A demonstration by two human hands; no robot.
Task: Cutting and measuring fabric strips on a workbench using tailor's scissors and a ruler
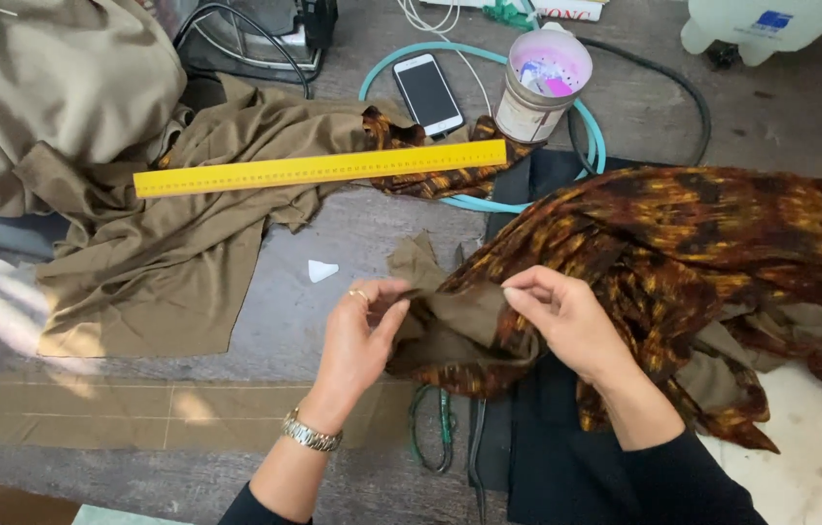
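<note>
The rust-and-black patterned garment (683, 262) sprawls from centre toward three o'clock over black cloth (547, 457). At ten o'clock the olive-brown fabric (168, 262) carries a long yellow ruler (318, 167). Between my hands sits the garment's olive lining edge (454, 321): my right hand (566, 321) pinches it from three o'clock, my left hand (357, 340) grips from nine. I seem to be matching the seam; next I'd need both layers level. A white chalk wedge (321, 270) lies at eleven
</note>
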